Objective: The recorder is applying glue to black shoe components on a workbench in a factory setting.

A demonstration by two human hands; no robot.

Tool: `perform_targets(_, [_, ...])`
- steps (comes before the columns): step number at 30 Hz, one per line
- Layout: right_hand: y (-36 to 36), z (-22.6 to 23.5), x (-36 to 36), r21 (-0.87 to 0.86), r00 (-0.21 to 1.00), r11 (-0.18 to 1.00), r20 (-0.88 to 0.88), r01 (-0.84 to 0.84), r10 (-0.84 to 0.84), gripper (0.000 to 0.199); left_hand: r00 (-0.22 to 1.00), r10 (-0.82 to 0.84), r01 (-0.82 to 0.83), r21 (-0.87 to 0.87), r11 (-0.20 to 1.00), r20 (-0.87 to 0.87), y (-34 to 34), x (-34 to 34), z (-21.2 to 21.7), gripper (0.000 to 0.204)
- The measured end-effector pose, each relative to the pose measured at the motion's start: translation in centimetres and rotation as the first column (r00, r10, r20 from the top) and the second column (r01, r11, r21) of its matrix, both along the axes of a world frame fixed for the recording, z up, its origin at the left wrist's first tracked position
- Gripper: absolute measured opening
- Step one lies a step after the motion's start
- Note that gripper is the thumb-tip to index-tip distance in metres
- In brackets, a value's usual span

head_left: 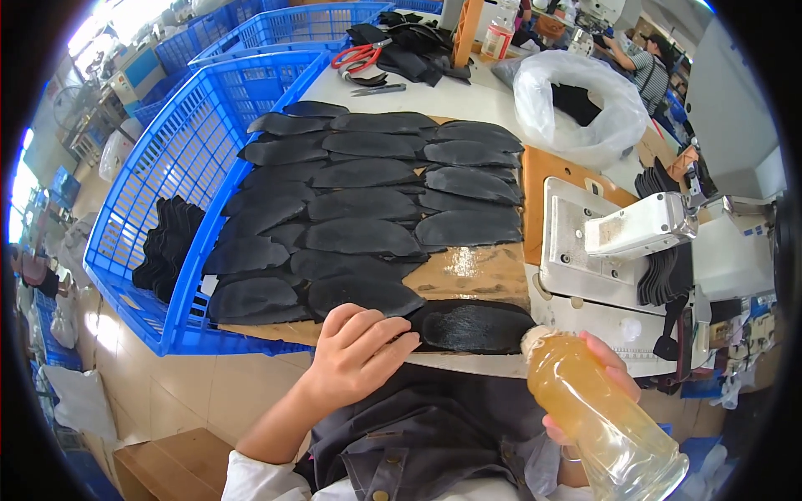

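Note:
My right hand [616, 372] is wrapped round a clear plastic bottle [597, 417] of yellowish liquid. The bottle is tilted, its pale, crusted mouth down at the right end of a black oval piece [472, 326]. That piece lies at the near edge of a brown board [472, 271], with a wet shine on its top. At its left end is my left hand [359, 351], fingers curled and closed, the fingertips against the piece's edge. Beyond both hands, overlapping rows of similar black pieces [359, 204] cover most of the board.
On the left stands a blue plastic basket [180, 313] with stacked black pieces inside. A white sewing machine [639, 230] is on the right. Farther back are a clear plastic bag [539, 108], red-handled scissors [359, 56] and black scraps [409, 50]. A person [652, 71] sits at the far right.

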State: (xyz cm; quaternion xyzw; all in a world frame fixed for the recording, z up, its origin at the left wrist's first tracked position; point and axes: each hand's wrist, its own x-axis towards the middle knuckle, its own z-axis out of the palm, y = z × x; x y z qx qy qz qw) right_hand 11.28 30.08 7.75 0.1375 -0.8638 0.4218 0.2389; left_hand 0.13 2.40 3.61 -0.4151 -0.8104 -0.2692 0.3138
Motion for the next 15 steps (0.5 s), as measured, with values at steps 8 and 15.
perform_targets(8, [4.3,-0.2,2.5,0.038,0.955,0.955,-0.054,0.295,-0.293,0.092,0.99,-0.013,-0.003,0.113,0.994,0.138,0.0,0.2,1.1,0.025])
perform_targets(15, [2.6,-4.2,0.6,-0.727,0.888,0.655,-0.143,0.206,-0.438,0.081,0.987,-0.137,0.138,-0.01,0.99,0.087,4.8,1.0,3.9,0.027])
